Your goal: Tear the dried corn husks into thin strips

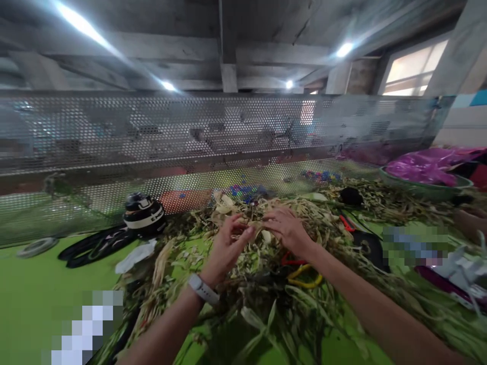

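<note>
My left hand, with a pale watch on its wrist, is over a heap of dry, pale-green leaves and stalks. Its thumb and fingers are apart, and I make out nothing held between them. Close by on the right, my right hand stretches its fingers leftward over the same heap. Those fingertips almost meet the left hand's; whether they touch a leaf is too blurred to tell. Below my right hand, a red handle-like loop and a yellow one lie among the leaves.
A round black jug with a pale band stands left on the green table, beside black coiled straps and a roll of tape. A perforated metal screen runs behind. At right are a basin with pink plastic and another person's hand.
</note>
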Motion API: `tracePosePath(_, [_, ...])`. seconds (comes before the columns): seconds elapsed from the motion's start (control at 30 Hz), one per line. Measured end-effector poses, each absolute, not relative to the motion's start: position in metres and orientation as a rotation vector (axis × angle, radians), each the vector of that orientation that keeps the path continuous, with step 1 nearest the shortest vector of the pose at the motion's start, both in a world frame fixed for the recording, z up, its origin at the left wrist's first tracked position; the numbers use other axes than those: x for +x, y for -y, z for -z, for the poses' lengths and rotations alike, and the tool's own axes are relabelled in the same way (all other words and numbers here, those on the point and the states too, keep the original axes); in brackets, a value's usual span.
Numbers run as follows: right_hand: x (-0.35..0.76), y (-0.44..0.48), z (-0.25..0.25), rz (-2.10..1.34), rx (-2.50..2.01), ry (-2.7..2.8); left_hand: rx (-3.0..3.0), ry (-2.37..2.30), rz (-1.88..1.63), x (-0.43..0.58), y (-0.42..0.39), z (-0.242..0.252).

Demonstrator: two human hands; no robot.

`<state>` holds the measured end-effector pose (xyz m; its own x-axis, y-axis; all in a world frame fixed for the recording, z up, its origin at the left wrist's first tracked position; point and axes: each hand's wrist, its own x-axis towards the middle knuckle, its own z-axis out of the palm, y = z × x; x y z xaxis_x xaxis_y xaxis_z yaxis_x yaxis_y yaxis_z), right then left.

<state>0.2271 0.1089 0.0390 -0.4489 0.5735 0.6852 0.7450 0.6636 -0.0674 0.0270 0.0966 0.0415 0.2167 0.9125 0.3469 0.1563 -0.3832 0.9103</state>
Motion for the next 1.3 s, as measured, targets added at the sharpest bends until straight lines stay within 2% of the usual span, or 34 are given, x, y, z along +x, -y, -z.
tracePosePath(0.17, [0.216,-0.076,-0.039,0.476,-0.782,2.148,1.73,-0.886,-0.863,0.027,-0.079,-0.039])
tracePosePath(0.33, [0.204,-0.06,-0.035,0.286,-0.856,1.864,1.805,-1.04,-0.994,0.021,-0.061,-0.036])
tracePosePath(0.4, [0.197,-0.053,-0.033,0.097,-0.967,1.668,1.971,-1.217,-1.081,0.02,-0.053,-0.036])
tracePosePath(0.53, [0.179,-0.041,-0.032,-0.74,-1.081,1.462,2.209,-1.379,-1.08,0.022,-0.04,-0.035])
tracePosePath(0.6, [0.171,-0.04,-0.033,-1.034,-1.009,1.383,2.235,-1.37,-1.067,0.024,-0.036,-0.032])
tracePosePath(0.8, [0.158,-0.039,-0.03,-1.316,-0.914,0.975,1.991,-1.33,-1.181,0.028,-0.031,-0.019])
tracePosePath(1.03, [0.153,-0.037,-0.026,-1.256,-0.958,0.847,1.815,-1.226,-1.284,0.029,-0.02,-0.01])
tracePosePath(1.3, [0.157,-0.044,-0.02,-0.879,-1.12,1.13,1.564,-0.97,-1.05,0.033,0.0,-0.011])
